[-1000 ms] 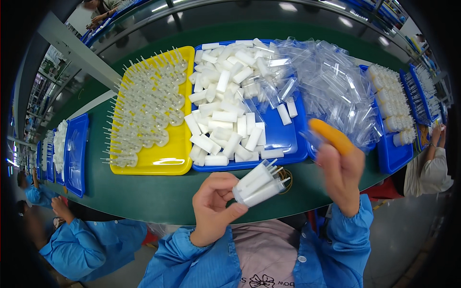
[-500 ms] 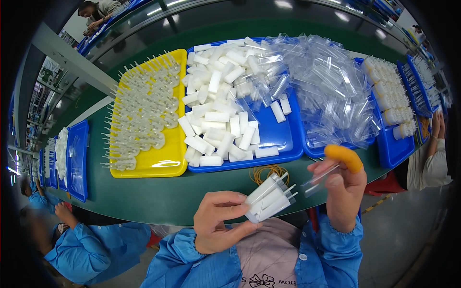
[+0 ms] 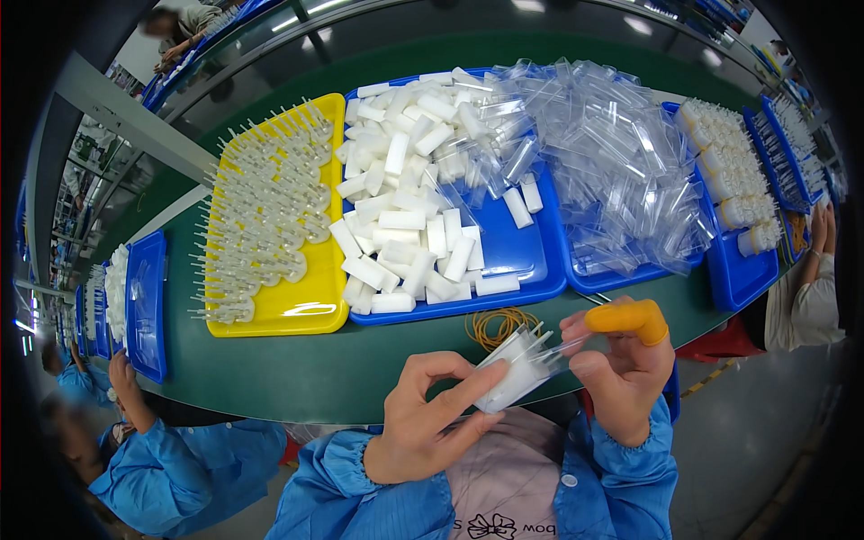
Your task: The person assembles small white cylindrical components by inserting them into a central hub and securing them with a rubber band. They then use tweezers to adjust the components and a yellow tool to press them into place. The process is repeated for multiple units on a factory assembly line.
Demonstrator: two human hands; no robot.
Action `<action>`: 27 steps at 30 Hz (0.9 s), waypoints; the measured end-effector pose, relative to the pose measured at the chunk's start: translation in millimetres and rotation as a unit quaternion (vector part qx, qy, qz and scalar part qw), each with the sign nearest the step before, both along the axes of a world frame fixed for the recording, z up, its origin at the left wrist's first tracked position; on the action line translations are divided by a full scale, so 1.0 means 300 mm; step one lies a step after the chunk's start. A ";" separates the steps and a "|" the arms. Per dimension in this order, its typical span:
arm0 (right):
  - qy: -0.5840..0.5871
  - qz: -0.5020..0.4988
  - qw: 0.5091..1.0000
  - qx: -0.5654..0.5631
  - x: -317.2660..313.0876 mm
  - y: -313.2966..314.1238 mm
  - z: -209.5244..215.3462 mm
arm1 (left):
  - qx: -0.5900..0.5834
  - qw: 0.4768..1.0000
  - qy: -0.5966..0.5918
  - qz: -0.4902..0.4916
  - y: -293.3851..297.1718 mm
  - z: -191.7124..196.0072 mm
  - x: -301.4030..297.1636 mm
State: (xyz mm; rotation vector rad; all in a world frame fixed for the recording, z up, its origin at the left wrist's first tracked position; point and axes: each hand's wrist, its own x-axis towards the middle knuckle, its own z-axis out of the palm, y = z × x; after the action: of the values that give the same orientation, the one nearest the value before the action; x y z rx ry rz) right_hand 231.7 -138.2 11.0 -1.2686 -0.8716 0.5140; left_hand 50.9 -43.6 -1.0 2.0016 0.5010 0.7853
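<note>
Two hands meet just above the near edge of the green table point(image 3: 270, 378): the left hand point(image 3: 427, 418) pinches a white plastic piece point(image 3: 508, 378), while the right hand point(image 3: 621, 364), wearing an orange finger cot point(image 3: 630, 317), grips what looks like a clear sleeve point(image 3: 567, 346) at its tip. Rubber bands point(image 3: 499, 324) lie just beyond, before the blue tray point(image 3: 540, 279).

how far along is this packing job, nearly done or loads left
Done: nothing finished is visible. In hand: the left hand holds a bundle of white pieces, the right hand a clear sleeve. Left: loads, the yellow tray and blue tray remain heaped.
</note>
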 end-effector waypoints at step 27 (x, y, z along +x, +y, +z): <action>-0.222 0.245 0.932 -0.148 0.016 -0.049 0.072 | -0.762 0.558 -0.041 -0.327 -0.008 -0.123 0.023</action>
State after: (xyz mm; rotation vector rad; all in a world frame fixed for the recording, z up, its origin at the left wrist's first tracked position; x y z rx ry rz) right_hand 236.7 -153.0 32.5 -1.4713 -1.5608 0.7899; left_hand 57.8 -46.1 -37.8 0.3263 0.1442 -0.1837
